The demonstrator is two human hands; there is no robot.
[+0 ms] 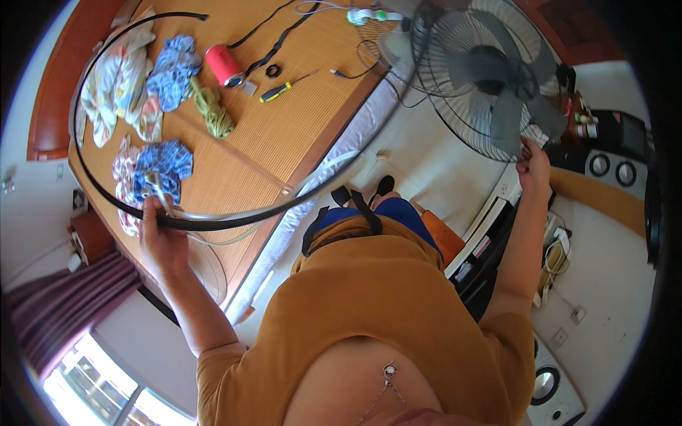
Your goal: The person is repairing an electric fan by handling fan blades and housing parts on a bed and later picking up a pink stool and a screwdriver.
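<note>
My left hand (162, 245) is closed on a long black band (234, 221) bent into a big open hoop. The hoop arcs over the mat-covered bed from the upper left toward the fan. A pale, shiny strip (312, 186) runs along part of its inner side. At the right, my right hand (533, 169) pinches the lower rim of a round wire fan grille (455, 117). Dark grey fan blades (506, 117) show at this grille; whether they sit in front of or behind its wires I cannot tell.
On the bed mat (284, 131) lie crumpled clothes (170, 74), a red can (224, 66), a black ring (273, 70), a yellow-and-black screwdriver (275, 92), black straps and a cable plug (335, 72). Speakers (611, 169) stand at the right. Another wire grille (209, 273) leans by the bed's near side.
</note>
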